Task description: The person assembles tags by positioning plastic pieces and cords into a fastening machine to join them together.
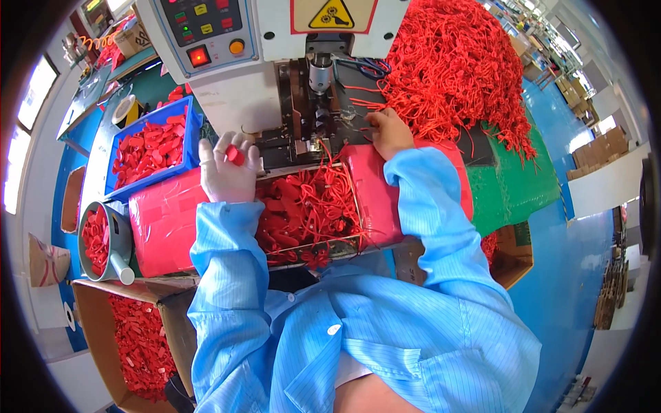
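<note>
Palm up, my left hand [229, 175] in a white glove has its fingers curled around a small red plastic piece [235, 155], left of the press machine's work spot. My bare right hand [391, 133] is right of the press head [320, 74], fingers bent together beside loose red cord ends [368, 103]. What its fingertips hold, if anything, is too small to make out. Between my forearms, an open bin holds red pieces with cords [310, 206]. Something red sits at the metal fixture [315, 146] under the press head.
A large heap of red cords [458, 62] lies at the right on a green surface [527, 186]. Dark-handled scissors [372, 67] lie behind the fixture. At the left are a blue crate [189, 148] of red pieces, a grey pot [122, 237] and a cardboard box [124, 292].
</note>
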`<state>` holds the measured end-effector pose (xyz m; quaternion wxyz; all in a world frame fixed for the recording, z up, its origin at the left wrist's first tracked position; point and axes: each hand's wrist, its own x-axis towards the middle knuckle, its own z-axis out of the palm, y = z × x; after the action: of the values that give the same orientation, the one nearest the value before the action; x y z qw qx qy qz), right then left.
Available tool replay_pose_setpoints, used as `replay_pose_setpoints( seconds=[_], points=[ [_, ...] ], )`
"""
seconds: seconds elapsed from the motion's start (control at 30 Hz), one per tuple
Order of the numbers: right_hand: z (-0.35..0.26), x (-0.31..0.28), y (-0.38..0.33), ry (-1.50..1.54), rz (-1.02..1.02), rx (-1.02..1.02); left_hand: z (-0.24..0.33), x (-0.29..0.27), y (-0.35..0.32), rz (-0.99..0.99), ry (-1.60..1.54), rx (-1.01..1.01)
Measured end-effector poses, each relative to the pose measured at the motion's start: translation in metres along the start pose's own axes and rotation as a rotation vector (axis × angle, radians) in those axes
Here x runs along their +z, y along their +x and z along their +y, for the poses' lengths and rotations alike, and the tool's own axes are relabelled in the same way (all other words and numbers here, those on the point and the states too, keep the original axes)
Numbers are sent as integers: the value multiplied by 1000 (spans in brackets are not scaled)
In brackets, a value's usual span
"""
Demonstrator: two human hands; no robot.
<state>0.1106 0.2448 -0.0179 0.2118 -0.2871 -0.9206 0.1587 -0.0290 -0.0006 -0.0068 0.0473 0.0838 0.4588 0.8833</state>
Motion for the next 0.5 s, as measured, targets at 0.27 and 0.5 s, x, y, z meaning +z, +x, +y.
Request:
replay_pose_setpoints(
  seconds=[0.27, 0.5],
  points=[
    [41, 35, 50, -397, -270, 13, -23, -17, 4, -281, 511, 114],
    [45, -78, 101, 834, 382, 145, -12, -5, -4, -411, -5, -399]
  ],
)
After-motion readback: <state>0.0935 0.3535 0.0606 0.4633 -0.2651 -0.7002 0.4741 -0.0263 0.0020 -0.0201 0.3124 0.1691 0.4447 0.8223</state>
